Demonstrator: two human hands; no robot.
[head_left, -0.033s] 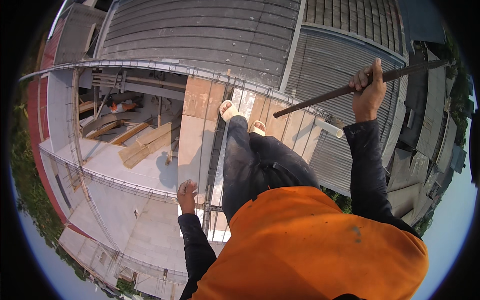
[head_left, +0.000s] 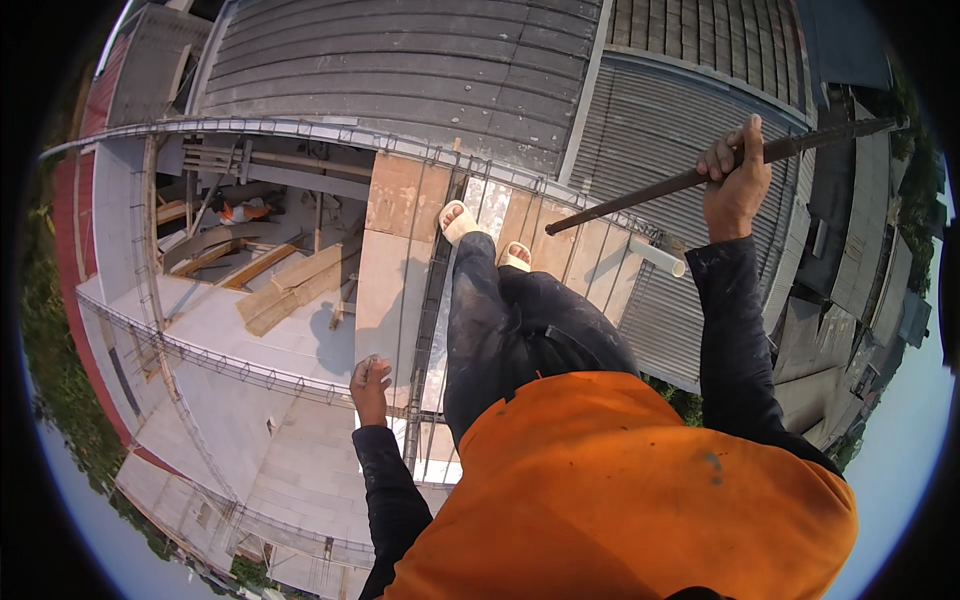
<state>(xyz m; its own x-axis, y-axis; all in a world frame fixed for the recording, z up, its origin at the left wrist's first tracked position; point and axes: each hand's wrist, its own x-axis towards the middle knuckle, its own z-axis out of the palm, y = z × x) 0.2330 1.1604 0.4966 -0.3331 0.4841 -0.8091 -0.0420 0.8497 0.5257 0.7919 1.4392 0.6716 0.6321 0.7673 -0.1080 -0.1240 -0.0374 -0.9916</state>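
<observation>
My right hand (head_left: 738, 190) is raised at the right with its fingers wrapped round a long, dark, rusty-looking metal bar (head_left: 650, 193). The bar slants from a lower end above the plywood boards, right of my feet, up to a narrow tip at the far right. Whether its lower end touches anything I cannot tell. Low on the left, my left hand (head_left: 370, 390) hangs over a pale board, its fingers loosely bent and somewhat apart, with nothing visible in them. My sandalled feet (head_left: 460, 222) stand on the boards, either side of a narrow rebar-filled channel.
Tied rebar cages (head_left: 250, 370) run along the wall tops. Left of the boards lies a deep drop with loose timber planks (head_left: 290, 290) and a person in orange (head_left: 245, 212) below. A white pipe (head_left: 658, 257) sticks out near the corrugated roof (head_left: 660, 330).
My left hand has shifted very slightly up and to the left. My right hand and the metal bar have hardly moved.
</observation>
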